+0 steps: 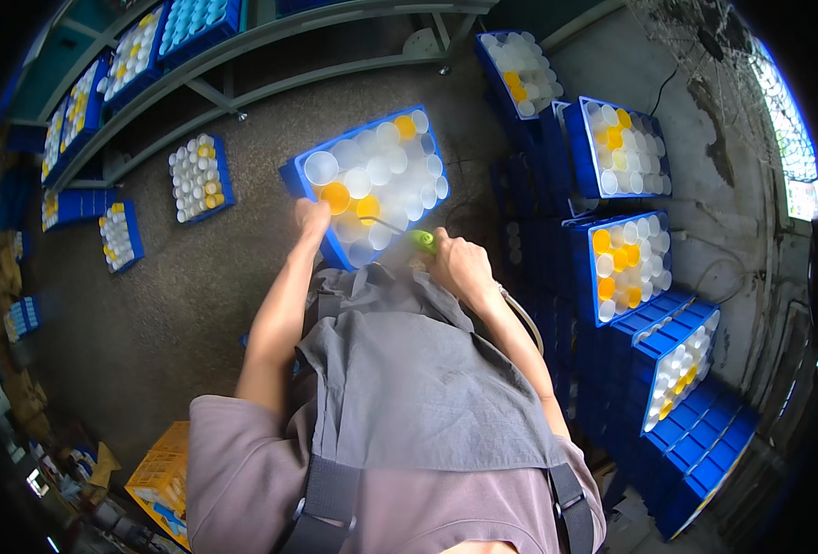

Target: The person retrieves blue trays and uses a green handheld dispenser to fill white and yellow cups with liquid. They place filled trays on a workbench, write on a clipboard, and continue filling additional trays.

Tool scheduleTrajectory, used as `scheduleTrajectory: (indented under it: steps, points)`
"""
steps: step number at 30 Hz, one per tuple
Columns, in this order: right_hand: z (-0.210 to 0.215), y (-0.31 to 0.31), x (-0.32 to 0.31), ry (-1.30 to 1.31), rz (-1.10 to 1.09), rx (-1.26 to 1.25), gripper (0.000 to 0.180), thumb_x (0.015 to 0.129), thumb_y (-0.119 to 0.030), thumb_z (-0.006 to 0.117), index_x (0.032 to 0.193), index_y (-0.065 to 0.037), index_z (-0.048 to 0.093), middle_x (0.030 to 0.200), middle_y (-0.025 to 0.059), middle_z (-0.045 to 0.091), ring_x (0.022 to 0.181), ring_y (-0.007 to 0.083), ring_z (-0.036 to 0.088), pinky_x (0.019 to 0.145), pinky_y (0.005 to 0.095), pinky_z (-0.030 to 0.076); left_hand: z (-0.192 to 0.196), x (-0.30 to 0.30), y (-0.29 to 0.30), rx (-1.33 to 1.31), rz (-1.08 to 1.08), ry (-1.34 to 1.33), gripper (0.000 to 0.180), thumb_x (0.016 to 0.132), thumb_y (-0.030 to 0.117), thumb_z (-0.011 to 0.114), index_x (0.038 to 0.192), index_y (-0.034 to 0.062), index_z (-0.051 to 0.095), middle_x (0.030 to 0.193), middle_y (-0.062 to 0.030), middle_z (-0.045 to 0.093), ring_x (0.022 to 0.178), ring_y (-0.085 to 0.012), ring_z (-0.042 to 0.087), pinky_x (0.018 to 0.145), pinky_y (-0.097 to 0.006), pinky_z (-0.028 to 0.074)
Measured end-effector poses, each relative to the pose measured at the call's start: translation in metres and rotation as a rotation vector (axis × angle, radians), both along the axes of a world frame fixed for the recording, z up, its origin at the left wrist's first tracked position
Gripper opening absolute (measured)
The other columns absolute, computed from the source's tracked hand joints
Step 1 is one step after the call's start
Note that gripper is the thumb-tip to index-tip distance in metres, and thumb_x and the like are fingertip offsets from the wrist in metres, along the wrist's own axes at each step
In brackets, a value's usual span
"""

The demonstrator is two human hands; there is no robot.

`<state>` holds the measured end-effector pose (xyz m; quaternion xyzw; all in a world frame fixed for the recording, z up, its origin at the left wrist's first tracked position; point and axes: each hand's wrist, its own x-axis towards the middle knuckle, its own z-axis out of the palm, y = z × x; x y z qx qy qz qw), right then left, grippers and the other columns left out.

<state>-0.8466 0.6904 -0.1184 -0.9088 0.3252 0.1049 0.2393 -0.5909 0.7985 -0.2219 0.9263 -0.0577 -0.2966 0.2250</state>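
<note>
In front of me a blue crate [446, 138] sits tilted, packed with upright white translucent cups [378, 170] and some yellow cups [334, 196]. My left hand [313, 220] grips the crate's left side near the yellow cups. Closed round a green air blow gun [422, 241], my right hand [463, 268] is at the crate's near right corner. The gun's thin bent nozzle [386, 224] reaches over the nearer cups, its tip beside a yellow one. A pale hose [525, 319] runs along my right forearm. What supports the crate underneath is hidden.
Stacked blue crates of cups [632, 263] stand close on my right, by the wall. Two smaller-looking filled crates [199, 178] lie on the floor to the left. A metal rack [224, 55] with crates spans the back. An orange crate [162, 475] is at the lower left.
</note>
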Motion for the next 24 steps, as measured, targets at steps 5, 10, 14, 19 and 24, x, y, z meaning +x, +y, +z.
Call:
scheduleTrajectory:
  steps: [5, 10, 14, 19, 24]
  points:
    - [-0.003, 0.01, 0.004, 0.004, 0.031, 0.03, 0.039, 0.091, -0.037, 0.061, 0.096, 0.001, 0.057, 0.071, 0.0198, 0.068, 0.068, 0.0379, 0.068, 0.06, 0.0453, 0.054, -0.013, 0.006, -0.012, 0.069, -0.036, -0.004, 0.037, 0.08, 0.025, 0.06, 0.1, -0.0048, 0.071, 0.108, -0.0291, 0.068, 0.107, -0.0394, 0.066, 0.092, -0.044, 0.05]
    - [-0.004, 0.013, -0.018, 0.144, 0.024, 0.114, 0.042, 0.091, -0.039, 0.061, 0.101, 0.002, 0.059, 0.075, 0.0201, 0.069, 0.073, 0.0374, 0.069, 0.066, 0.0453, 0.055, -0.034, 0.018, -0.009, -0.04, 0.095, 0.065, 0.036, 0.078, 0.018, 0.062, 0.102, -0.0072, 0.069, 0.106, -0.0279, 0.069, 0.105, -0.0364, 0.068, 0.089, -0.041, 0.051]
    - [-0.01, 0.02, -0.022, 0.154, -0.006, 0.158, 0.043, 0.092, -0.039, 0.061, 0.103, 0.003, 0.06, 0.077, 0.0208, 0.07, 0.075, 0.0375, 0.07, 0.069, 0.0454, 0.055, -0.046, 0.026, -0.006, -0.12, 0.231, 0.096, 0.034, 0.077, 0.012, 0.062, 0.103, -0.0105, 0.067, 0.106, -0.0275, 0.069, 0.103, -0.0336, 0.069, 0.087, -0.04, 0.051]
    - [-0.017, 0.017, -0.024, 0.151, -0.084, 0.154, 0.043, 0.09, -0.039, 0.061, 0.101, 0.002, 0.06, 0.079, 0.0215, 0.07, 0.077, 0.0379, 0.07, 0.07, 0.046, 0.055, -0.044, 0.024, 0.007, -0.181, 0.287, 0.094, 0.033, 0.076, 0.008, 0.06, 0.099, -0.0143, 0.065, 0.1, -0.028, 0.069, 0.096, -0.0321, 0.069, 0.083, -0.041, 0.051]
    - [-0.027, -0.004, -0.028, 0.125, -0.107, 0.084, 0.045, 0.09, -0.044, 0.063, 0.098, 0.0, 0.057, 0.074, 0.0244, 0.068, 0.074, 0.041, 0.069, 0.066, 0.049, 0.056, -0.036, 0.018, 0.026, -0.222, 0.26, 0.05, 0.033, 0.075, 0.011, 0.061, 0.094, -0.015, 0.065, 0.093, -0.0267, 0.07, 0.088, -0.0307, 0.069, 0.078, -0.041, 0.05]
